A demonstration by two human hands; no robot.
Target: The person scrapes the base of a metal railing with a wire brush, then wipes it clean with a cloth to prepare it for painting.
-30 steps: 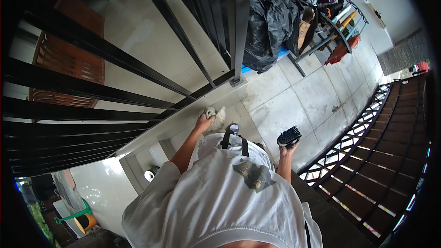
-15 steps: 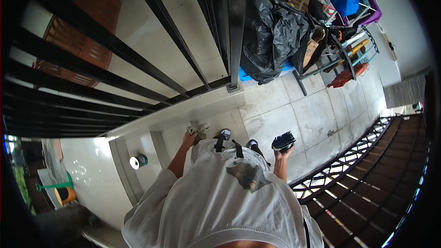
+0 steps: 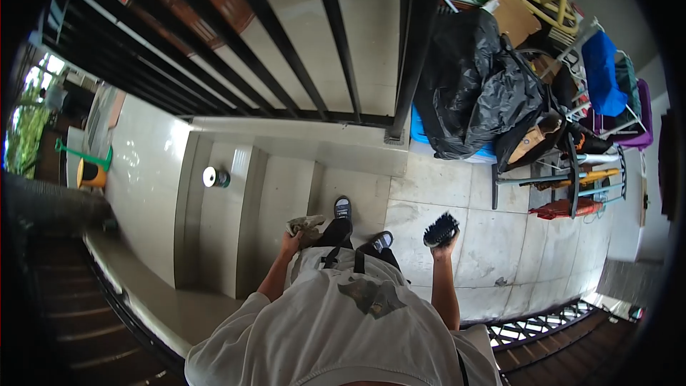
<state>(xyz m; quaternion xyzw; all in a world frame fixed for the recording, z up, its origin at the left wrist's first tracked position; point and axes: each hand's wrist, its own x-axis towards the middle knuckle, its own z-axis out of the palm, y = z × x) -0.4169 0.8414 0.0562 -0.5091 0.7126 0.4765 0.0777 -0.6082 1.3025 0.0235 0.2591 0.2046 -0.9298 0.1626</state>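
Observation:
My left hand [image 3: 289,243] is closed around a crumpled greyish-beige rag [image 3: 306,226], held out in front of my left leg. In my right hand [image 3: 444,249] is a scrubbing brush [image 3: 440,230], its dark bristles facing up and away from me. The fingers of that hand are mostly hidden under the brush. Between the two hands, my feet in dark sandals [image 3: 343,208] stand on the tiles by the lowest step.
Pale steps [image 3: 279,189] rise on the left, with a can [image 3: 216,177] standing on one. A black railing [image 3: 286,100] runs along the top. At the right, a black garbage bag [image 3: 471,86] and piled household items line the tiled floor [image 3: 486,243]. A yellow bucket [image 3: 91,173] is far left.
My view has turned left, so the steps show more fully and the piled items sit further right. Both hands keep hold of the rag and the brush. My feet are now more visible.

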